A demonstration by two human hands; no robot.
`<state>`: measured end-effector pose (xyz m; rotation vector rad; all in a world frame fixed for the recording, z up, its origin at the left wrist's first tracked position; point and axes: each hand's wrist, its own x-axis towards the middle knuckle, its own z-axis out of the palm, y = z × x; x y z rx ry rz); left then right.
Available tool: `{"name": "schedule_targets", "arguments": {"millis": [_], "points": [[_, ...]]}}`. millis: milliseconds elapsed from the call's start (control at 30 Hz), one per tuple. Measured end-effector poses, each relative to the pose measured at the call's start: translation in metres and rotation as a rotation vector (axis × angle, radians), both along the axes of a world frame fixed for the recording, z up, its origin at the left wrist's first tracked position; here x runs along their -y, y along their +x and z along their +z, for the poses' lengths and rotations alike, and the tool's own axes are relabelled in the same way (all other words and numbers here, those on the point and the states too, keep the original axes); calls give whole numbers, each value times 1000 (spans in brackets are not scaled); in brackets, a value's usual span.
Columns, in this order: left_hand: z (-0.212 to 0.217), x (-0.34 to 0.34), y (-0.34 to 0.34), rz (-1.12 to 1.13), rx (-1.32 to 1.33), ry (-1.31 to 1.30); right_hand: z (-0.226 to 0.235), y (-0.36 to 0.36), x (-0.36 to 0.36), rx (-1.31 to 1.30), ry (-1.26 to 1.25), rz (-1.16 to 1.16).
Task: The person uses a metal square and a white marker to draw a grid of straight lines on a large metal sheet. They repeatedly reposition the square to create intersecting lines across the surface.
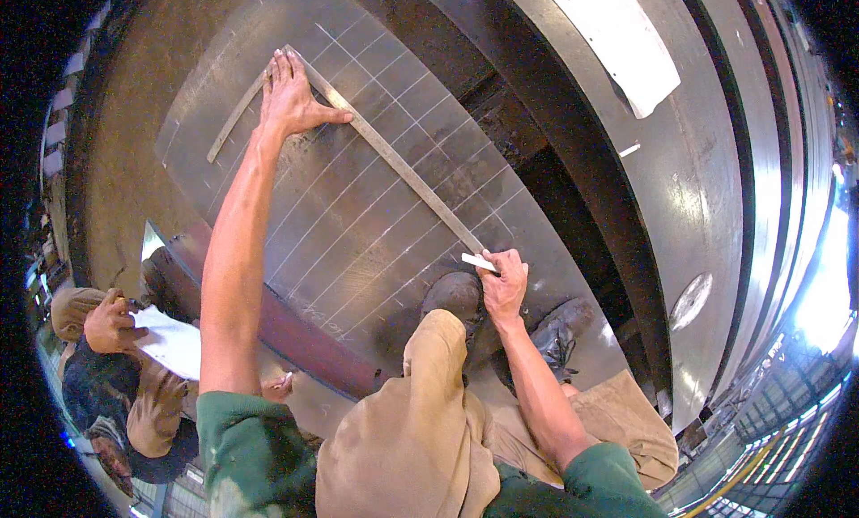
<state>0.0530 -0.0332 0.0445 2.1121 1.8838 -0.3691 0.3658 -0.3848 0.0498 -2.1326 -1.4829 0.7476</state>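
Observation:
A steel carpenter's square (394, 160) lies across a grey metal plate (358, 223) marked with a grid of white lines. Its corner is under the fingers of my left hand (291, 102), which lies on the metal with the thumb stretched out along the long arm. At the near end of that long arm is my right hand (506, 285), closed around a white stick of chalk (480, 263). The chalk's tip points left, beside the square's edge. Whether the right fingers also grip the square's end, I cannot tell.
My shoes (454, 299) stand on the plate. On the left, another person's hand (112, 323) holds a white paper (170, 341). To the right are dark gaps between stacked plates, a white sheet (619, 39) and a small white stick (630, 149).

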Motion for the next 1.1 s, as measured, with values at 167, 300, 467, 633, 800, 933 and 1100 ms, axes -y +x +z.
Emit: {"name": "schedule_targets", "arguments": {"millis": [167,300,467,633,800,933,1100], "points": [[3,-1,3,20,-8,-40,6,-2,-3,59,-13,3],[4,1,-2,10,29,-12,23,-1,-17,49,-14,11],[1,4,-5,6,26,0,43,-15,-74,-87,83,-58],[13,3,-2,22,46,-49,44,-46,-185,-66,193,181],[15,3,-5,47,31,-57,47,-117,-306,-139,169,352],[12,0,0,52,100,-24,10,-152,-356,-29,361,490],[6,5,-9,69,96,-10,4,-180,-366,8,443,575]]}}
